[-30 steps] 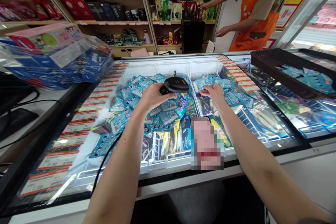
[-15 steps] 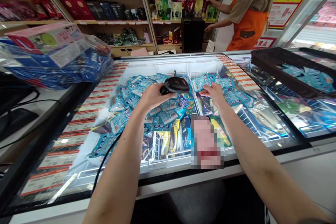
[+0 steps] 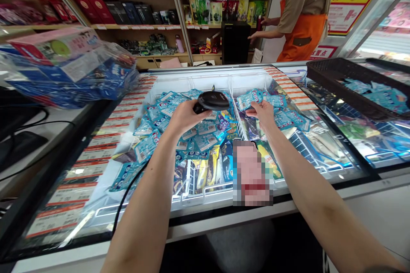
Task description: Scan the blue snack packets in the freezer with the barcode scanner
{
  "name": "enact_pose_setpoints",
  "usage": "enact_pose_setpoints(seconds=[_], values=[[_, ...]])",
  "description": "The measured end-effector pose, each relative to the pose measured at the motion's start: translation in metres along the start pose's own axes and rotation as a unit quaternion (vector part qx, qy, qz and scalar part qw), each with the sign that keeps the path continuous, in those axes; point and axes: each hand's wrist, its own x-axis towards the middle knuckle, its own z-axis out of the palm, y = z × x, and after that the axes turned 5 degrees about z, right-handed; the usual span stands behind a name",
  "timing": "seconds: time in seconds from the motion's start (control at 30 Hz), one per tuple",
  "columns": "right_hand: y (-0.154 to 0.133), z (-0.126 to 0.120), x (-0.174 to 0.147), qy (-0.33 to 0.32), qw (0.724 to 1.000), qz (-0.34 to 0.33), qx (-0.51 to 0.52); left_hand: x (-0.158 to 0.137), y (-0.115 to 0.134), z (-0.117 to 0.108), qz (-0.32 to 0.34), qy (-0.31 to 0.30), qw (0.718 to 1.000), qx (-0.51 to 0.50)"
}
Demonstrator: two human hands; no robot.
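Observation:
My left hand (image 3: 184,118) is wrapped around the handle of a black barcode scanner (image 3: 213,100), its head tilted over the glass-topped freezer. Between the thumb and fingers of my right hand (image 3: 264,115), the edge of a small light-blue packet (image 3: 246,100) is pinched. Many similar blue packets (image 3: 165,108) lie in a loose heap left of the white wire divider (image 3: 237,121), several with barcodes facing up. More blue packets (image 3: 290,119) rest just right of my right hand. The scanner partly covers the heap beneath it.
A pixelated pink phone-like object (image 3: 253,170) lies at the front edge. Plastic-wrapped boxes (image 3: 73,68) stand at left, a brown basket (image 3: 346,89) of blue packets at right. A black cable (image 3: 123,198) runs beside my left forearm. Across the freezer, a person in an orange apron (image 3: 303,36) stands near shelves.
My right hand and the pinched packet have shifted slightly right. The scanner has moved a little left and up. The person opposite has lowered a hand from the shelf with a red item.

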Motion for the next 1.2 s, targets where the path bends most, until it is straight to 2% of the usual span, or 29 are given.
enact_pose_setpoints(seconds=[0.1,0.2,0.37,0.43,0.5,0.57,0.67,0.73,0.83,0.93,1.0,1.07,1.13,1.2], values=[[0.003,-0.003,0.003,0.062,0.996,-0.032,-0.058,-0.001,-0.002,-0.002,-0.016,0.026,1.000,-0.004],[0.004,-0.014,0.008,0.112,0.979,-0.071,-0.153,-0.001,-0.006,-0.003,-0.026,0.068,0.997,0.002],[0.002,-0.035,0.015,0.169,0.949,-0.075,-0.256,-0.001,-0.012,-0.006,-0.049,0.118,0.992,0.007],[-0.001,-0.038,0.013,0.199,0.924,-0.116,-0.306,-0.001,-0.014,-0.007,-0.061,0.129,0.990,0.011],[-0.004,-0.036,0.009,0.230,0.881,-0.182,-0.372,-0.001,-0.016,-0.008,-0.072,0.136,0.988,0.018],[-0.007,-0.031,0.004,0.218,0.829,-0.250,-0.449,-0.001,-0.018,-0.009,-0.080,0.137,0.987,0.029],[-0.009,-0.021,-0.005,0.108,0.770,-0.305,-0.550,0.000,-0.022,-0.009,-0.088,0.136,0.986,0.043],[-0.009,-0.016,-0.011,0.053,0.739,-0.300,-0.601,0.001,-0.024,-0.008,-0.089,0.133,0.986,0.046],[-0.009,-0.013,-0.017,0.062,0.712,-0.272,-0.644,0.001,-0.025,-0.008,-0.080,0.130,0.987,0.041],[-0.013,-0.009,-0.021,0.079,0.708,-0.263,-0.651,0.000,-0.026,-0.010,-0.080,0.134,0.987,0.034],[-0.016,-0.002,-0.021,0.066,0.726,-0.261,-0.633,-0.001,-0.026,-0.011,-0.084,0.135,0.987,0.033],[-0.017,0.010,-0.020,0.013,0.765,-0.242,-0.596,-0.001,-0.026,-0.012,-0.086,0.132,0.987,0.029],[-0.016,0.025,-0.016,-0.079,0.805,-0.202,-0.552,-0.001,-0.027,-0.013,-0.086,0.132,0.987,0.025],[-0.013,0.040,-0.012,-0.156,0.823,-0.161,-0.522,-0.001,-0.028,-0.013,-0.085,0.134,0.987,0.021]])
